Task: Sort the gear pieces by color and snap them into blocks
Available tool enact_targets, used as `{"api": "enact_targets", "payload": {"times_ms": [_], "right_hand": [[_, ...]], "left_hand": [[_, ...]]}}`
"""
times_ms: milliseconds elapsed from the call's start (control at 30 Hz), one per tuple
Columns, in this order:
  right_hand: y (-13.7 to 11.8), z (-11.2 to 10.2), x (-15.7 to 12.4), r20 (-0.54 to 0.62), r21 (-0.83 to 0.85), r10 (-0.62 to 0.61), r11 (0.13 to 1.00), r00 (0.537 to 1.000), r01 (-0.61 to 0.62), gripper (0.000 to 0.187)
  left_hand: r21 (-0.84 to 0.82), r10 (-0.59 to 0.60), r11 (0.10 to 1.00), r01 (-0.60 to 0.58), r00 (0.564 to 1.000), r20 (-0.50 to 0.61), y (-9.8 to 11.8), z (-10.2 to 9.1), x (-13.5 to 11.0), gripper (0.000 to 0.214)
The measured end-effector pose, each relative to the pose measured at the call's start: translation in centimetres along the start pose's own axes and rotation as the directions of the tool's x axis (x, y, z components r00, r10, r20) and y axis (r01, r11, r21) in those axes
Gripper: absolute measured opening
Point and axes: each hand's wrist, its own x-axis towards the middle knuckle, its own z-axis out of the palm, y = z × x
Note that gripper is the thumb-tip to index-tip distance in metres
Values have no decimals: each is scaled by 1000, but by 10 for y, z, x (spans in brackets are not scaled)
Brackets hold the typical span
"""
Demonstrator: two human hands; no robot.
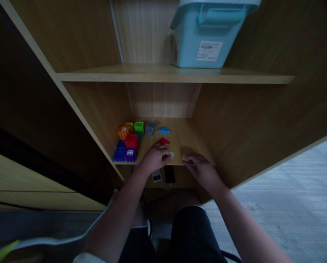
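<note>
**A:** Where are the hands?

**B:** Both rest at the front edge of the lower wooden shelf (179, 137) of a light-wood cabinet. The left hand (154, 157) lies palm down, and its fingers curl around a small white piece with dark markings (171, 154), pinching it at the fingertips. The right hand (203, 170) is just beside it, fingers bent over another small pale piece (184, 157) at the shelf's edge. Whether it actually grips that piece, I cannot tell; only a sliver shows.

**A:** What is near them?

**B:** A flat red plastic block (163, 141) sits just beyond the left hand's knuckles, close to touching. Farther back lies a flat blue plastic block (163, 130), and to its left a grey ridged plastic block (150, 128).

**A:** And the bright cluster?

**B:** Packed together at the shelf's left side: an orange ridged block (123, 132), a green ridged block (138, 127), a larger red ridged block (131, 141), a dark blue ridged block (120, 151) and a purple block with a white label (130, 155). They touch one another.

**A:** Anything else?

**B:** On the upper shelf (152, 75) stands a pale teal plastic storage bin with a white barcode label (204, 36). Below the lower shelf, between the forearms, are a black phone (169, 174) and a small white charger (156, 177) with a cable.
</note>
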Motion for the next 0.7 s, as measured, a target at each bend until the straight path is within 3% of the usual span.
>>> {"api": "enact_targets", "payload": {"times_ms": [100, 367, 533, 700], "right_hand": [[1, 1, 1, -34, -37, -4, 999, 999, 2, 17], [3, -10, 6, 126, 39, -44, 998, 991, 39, 11], [9, -12, 9, 119, 90, -45, 995, 992, 34, 9], [5, -16, 10, 142, 120, -31, 993, 989, 13, 9]], "left_hand": [[13, -18, 1000, 18, 1000, 3, 0, 0, 0, 15], [-29, -48, 998, 48, 999, -12, -1, 2, 1, 18], [-54, -44, 998, 43, 999, -20, 2, 0, 2, 15], [-9, -168, 986, 168, 979, -113, 4, -2, 2, 15]]}}
